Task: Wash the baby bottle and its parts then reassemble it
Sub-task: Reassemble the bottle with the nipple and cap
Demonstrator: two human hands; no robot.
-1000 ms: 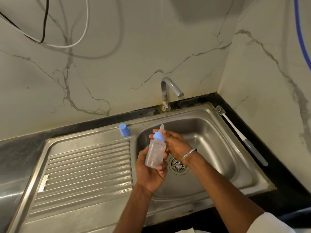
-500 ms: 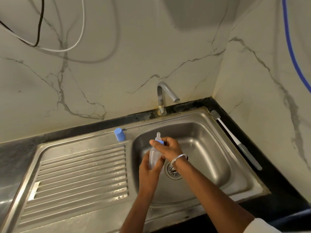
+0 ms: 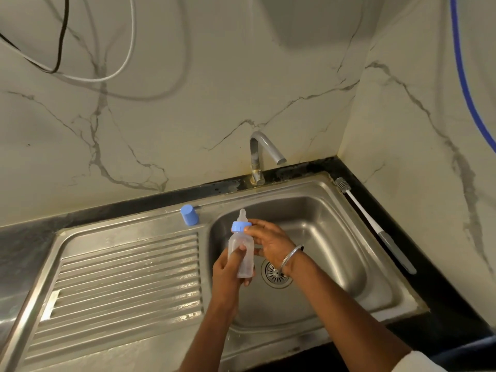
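A clear baby bottle (image 3: 243,251) with a blue collar (image 3: 241,226) and a pale teat (image 3: 243,214) is held upright over the left side of the sink basin (image 3: 335,237). My left hand (image 3: 228,269) grips the bottle's body from below. My right hand (image 3: 271,241) pinches the blue collar with its fingertips. The bottle's blue cap (image 3: 190,214) lies on the steel ledge behind the draining board, apart from both hands.
A bottle brush (image 3: 373,224) with a white and grey handle lies along the sink's right rim. The tap (image 3: 259,157) stands at the back with no water running. A ribbed draining board (image 3: 126,277) fills the left. The drain (image 3: 276,272) sits under my right wrist.
The bottle has tilted back to upright and shows more fully. My right hand has shifted from covering the top to pinching the collar at its side.
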